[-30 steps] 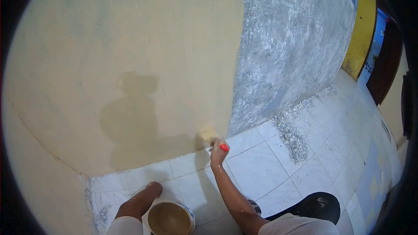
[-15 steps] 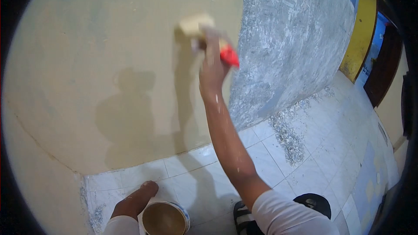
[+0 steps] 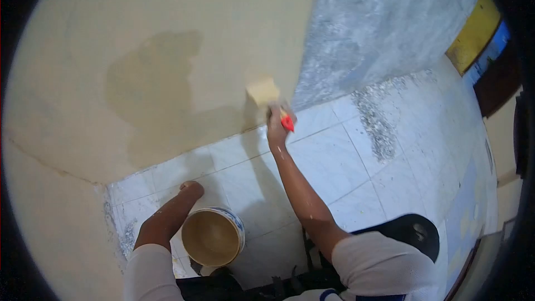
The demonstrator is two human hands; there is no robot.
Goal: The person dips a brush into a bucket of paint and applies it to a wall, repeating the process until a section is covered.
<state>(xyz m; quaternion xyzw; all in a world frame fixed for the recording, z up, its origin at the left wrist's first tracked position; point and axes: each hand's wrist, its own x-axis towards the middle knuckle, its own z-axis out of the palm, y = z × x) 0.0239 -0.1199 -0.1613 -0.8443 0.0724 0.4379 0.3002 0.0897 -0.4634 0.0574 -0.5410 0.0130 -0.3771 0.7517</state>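
Observation:
My right hand is closed around a wide paintbrush with pale bristles and a red handle end. The bristles lie against the beige painted wall, low down near the floor and close to the paint's right edge. Beyond that edge is a grey, patchy unpainted stretch of wall. My left hand has its fingers curled in, just past the bucket's rim; what they hold, if anything, is hidden. Beside my left forearm is a round paint bucket with beige-brown paint inside.
Scraped flakes lie on the white tiled floor along the grey wall. A dark cap-like shape shows by my right sleeve. A doorway with a yellow wall beside it stands at the far right.
My right hand has brought the brush down the wall, from high up to near the floor. The view has tilted downward, showing more of the bucket and my left arm.

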